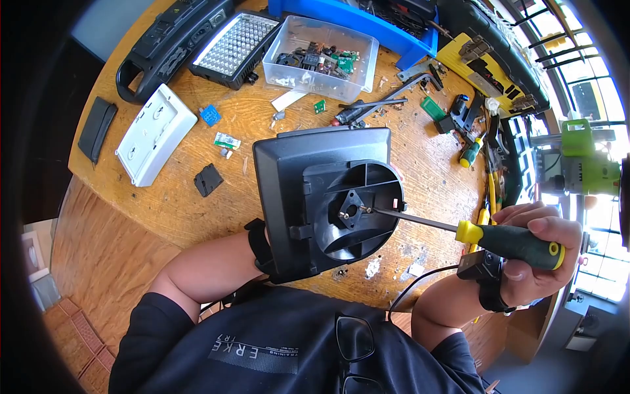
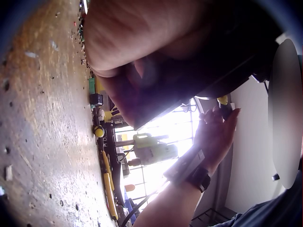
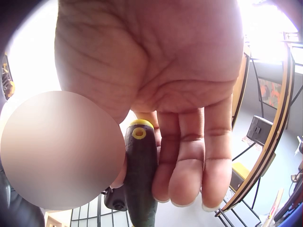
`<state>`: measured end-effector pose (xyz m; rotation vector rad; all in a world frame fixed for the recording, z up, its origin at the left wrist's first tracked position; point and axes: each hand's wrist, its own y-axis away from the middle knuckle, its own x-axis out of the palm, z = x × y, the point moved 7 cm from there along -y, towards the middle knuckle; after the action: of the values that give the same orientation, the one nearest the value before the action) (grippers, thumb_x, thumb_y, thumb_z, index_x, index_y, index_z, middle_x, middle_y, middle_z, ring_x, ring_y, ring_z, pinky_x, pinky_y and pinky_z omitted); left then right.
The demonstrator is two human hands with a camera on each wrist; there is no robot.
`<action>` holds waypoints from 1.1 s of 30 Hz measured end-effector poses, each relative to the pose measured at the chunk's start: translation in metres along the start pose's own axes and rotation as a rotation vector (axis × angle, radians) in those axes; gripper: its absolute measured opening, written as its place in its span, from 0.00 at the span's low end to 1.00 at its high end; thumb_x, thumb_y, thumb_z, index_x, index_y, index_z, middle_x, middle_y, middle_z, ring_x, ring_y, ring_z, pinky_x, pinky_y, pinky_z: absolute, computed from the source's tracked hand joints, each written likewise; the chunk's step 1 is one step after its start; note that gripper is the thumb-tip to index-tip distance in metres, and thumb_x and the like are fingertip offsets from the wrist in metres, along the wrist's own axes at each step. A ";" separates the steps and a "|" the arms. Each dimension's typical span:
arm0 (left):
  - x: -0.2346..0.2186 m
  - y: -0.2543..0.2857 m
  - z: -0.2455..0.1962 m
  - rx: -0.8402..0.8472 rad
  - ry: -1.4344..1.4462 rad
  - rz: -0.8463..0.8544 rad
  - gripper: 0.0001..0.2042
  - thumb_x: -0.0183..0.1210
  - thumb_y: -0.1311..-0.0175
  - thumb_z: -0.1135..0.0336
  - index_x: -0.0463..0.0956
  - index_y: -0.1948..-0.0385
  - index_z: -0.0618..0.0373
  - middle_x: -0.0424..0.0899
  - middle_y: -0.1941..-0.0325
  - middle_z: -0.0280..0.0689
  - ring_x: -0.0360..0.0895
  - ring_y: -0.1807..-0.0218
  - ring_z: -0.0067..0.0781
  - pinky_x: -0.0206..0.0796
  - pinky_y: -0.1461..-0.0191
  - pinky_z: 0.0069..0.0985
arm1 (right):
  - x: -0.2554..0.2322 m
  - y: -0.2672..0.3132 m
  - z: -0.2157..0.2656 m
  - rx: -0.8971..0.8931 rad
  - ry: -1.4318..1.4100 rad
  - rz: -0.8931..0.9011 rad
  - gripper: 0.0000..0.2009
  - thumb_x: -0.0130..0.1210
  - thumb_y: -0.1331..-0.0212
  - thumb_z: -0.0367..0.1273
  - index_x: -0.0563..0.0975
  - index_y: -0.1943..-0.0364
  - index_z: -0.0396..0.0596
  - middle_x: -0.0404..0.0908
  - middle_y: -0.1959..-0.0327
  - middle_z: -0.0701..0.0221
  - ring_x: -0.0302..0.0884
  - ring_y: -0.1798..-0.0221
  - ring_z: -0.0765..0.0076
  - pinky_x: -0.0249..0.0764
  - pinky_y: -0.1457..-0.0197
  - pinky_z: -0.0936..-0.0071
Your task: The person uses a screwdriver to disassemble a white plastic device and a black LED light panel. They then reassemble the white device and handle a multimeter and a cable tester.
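Observation:
A black plastic housing [image 1: 282,190] with a round ribbed recess is held up over the bench, tilted, its back side showing. Inside the recess sits a small diamond-shaped black plate [image 1: 352,198] with two brass-coloured screws [image 1: 344,215]. My left hand [image 2: 137,38] holds the housing from behind, mostly hidden in the head view. With thumb and fingers, my right hand [image 1: 539,281] grips the green-and-yellow handle of a screwdriver [image 1: 518,246]. The shaft runs left into the recess, its tip right at the screw on the plate's right side.
On the wooden bench [image 1: 420,171] lie a white plastic cover [image 1: 157,134], an LED lamp panel [image 1: 236,46] and a clear bin [image 1: 321,82] of circuit parts. A second screwdriver [image 1: 470,152] and a yellow toolbox [image 1: 485,72] are at the right; a blue tray [image 1: 367,26] stands behind.

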<state>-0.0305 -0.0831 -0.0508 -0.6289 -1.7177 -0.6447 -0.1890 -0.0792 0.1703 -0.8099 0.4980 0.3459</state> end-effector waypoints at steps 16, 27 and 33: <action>-0.001 0.000 0.001 0.020 0.058 -0.014 0.30 0.50 0.34 0.48 0.59 0.43 0.67 0.77 0.55 0.53 0.78 0.49 0.45 0.75 0.45 0.37 | 0.002 0.000 -0.001 -0.005 -0.020 0.034 0.33 0.76 0.62 0.38 0.70 0.56 0.33 0.80 0.74 0.58 0.81 0.70 0.62 0.81 0.63 0.67; -0.005 0.003 0.001 0.011 0.093 -0.100 0.29 0.51 0.34 0.49 0.60 0.44 0.67 0.78 0.55 0.51 0.79 0.50 0.44 0.75 0.44 0.38 | 0.021 -0.002 0.019 -0.123 0.140 0.106 0.33 0.64 0.45 0.39 0.62 0.37 0.45 0.77 0.63 0.42 0.80 0.69 0.55 0.79 0.67 0.70; -0.010 0.005 0.001 0.025 0.097 -0.118 0.28 0.48 0.33 0.48 0.61 0.44 0.67 0.78 0.56 0.51 0.79 0.49 0.44 0.74 0.44 0.37 | 0.030 -0.001 0.028 -0.113 0.134 0.081 0.33 0.53 0.43 0.26 0.55 0.32 0.45 0.66 0.50 0.33 0.79 0.69 0.53 0.81 0.69 0.68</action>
<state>-0.0258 -0.0796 -0.0598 -0.4734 -1.6788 -0.7238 -0.1558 -0.0552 0.1707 -0.9277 0.6417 0.3987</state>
